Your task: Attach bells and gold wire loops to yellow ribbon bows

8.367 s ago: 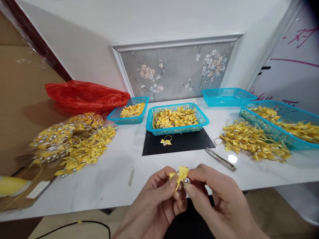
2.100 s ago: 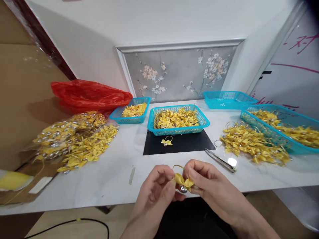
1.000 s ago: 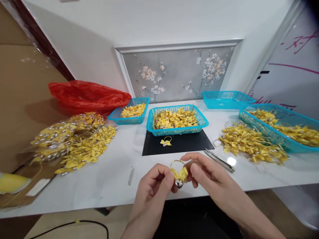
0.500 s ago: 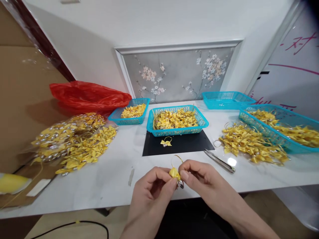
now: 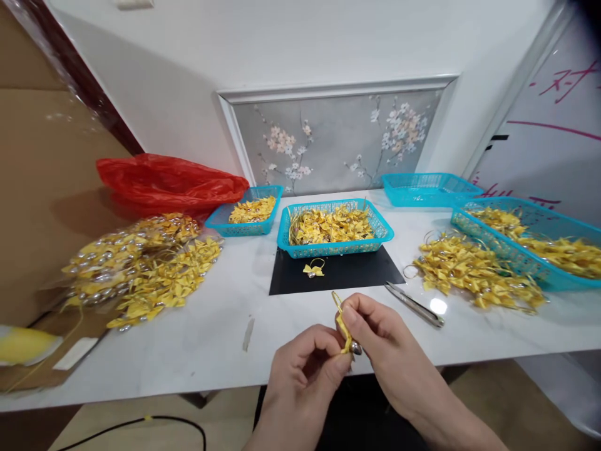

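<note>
While both of my hands work at the near edge of the table [image 5: 211, 338], the small yellow ribbon bow [image 5: 344, 326] sits pinched between them, just above the tabletop and in front of the black mat [image 5: 357, 272]. Right hand [image 5: 375, 338]: thumb and forefinger closed on the bow's upper part, gold loop [image 5: 337, 299] sticking up past the fingertip. Left hand [image 5: 305, 369]: fingers curled, tips closed on the lower part beside the little silver bell [image 5: 356, 348]. Judgement on handling: very light, ribbon soft and easily crushed, loop thin and springy, bell hard, smooth and likely to slip, so best held at the knot in the middle, not by the wings. Further out: one loose bow [image 5: 313, 270] on the mat, metal tweezers [image 5: 414, 304] just right of it, a heap of bows [image 5: 476, 270] at right, another heap [image 5: 141, 266] at left partly under clear plastic. Beyond: middle blue basket [image 5: 335, 249] full of bows, smaller basket [image 5: 220, 225] left of it, long basket [image 5: 493, 235] at right, one more basket [image 5: 429, 181] behind, red plastic bag [image 5: 169, 181] against the wall
</note>
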A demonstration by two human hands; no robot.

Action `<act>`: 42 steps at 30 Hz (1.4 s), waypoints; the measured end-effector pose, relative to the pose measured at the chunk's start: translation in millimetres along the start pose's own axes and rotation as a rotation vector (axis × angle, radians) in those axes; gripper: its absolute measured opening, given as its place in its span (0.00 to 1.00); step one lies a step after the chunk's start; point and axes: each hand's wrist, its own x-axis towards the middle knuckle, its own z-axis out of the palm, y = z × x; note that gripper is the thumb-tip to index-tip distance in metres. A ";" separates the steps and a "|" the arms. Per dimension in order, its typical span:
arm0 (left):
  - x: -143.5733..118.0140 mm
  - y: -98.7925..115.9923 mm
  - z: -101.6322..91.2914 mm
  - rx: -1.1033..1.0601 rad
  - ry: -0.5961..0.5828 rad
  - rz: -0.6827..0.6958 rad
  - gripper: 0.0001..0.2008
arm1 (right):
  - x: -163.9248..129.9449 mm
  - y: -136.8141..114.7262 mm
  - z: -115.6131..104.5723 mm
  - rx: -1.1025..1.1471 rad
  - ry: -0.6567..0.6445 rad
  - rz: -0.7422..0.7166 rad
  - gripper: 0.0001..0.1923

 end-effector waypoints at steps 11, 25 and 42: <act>-3.4 1.7 -4.4 0.117 0.120 0.184 0.06 | -4.7 -13.1 -3.7 -0.383 0.047 -0.147 0.13; 11.0 1.0 7.5 -0.492 0.031 -0.342 0.10 | -4.3 -5.6 -3.1 -0.263 0.049 -0.165 0.13; 3.5 0.5 -3.0 -0.187 0.035 -0.079 0.08 | 2.3 -13.0 -7.5 -0.194 -0.036 -0.001 0.13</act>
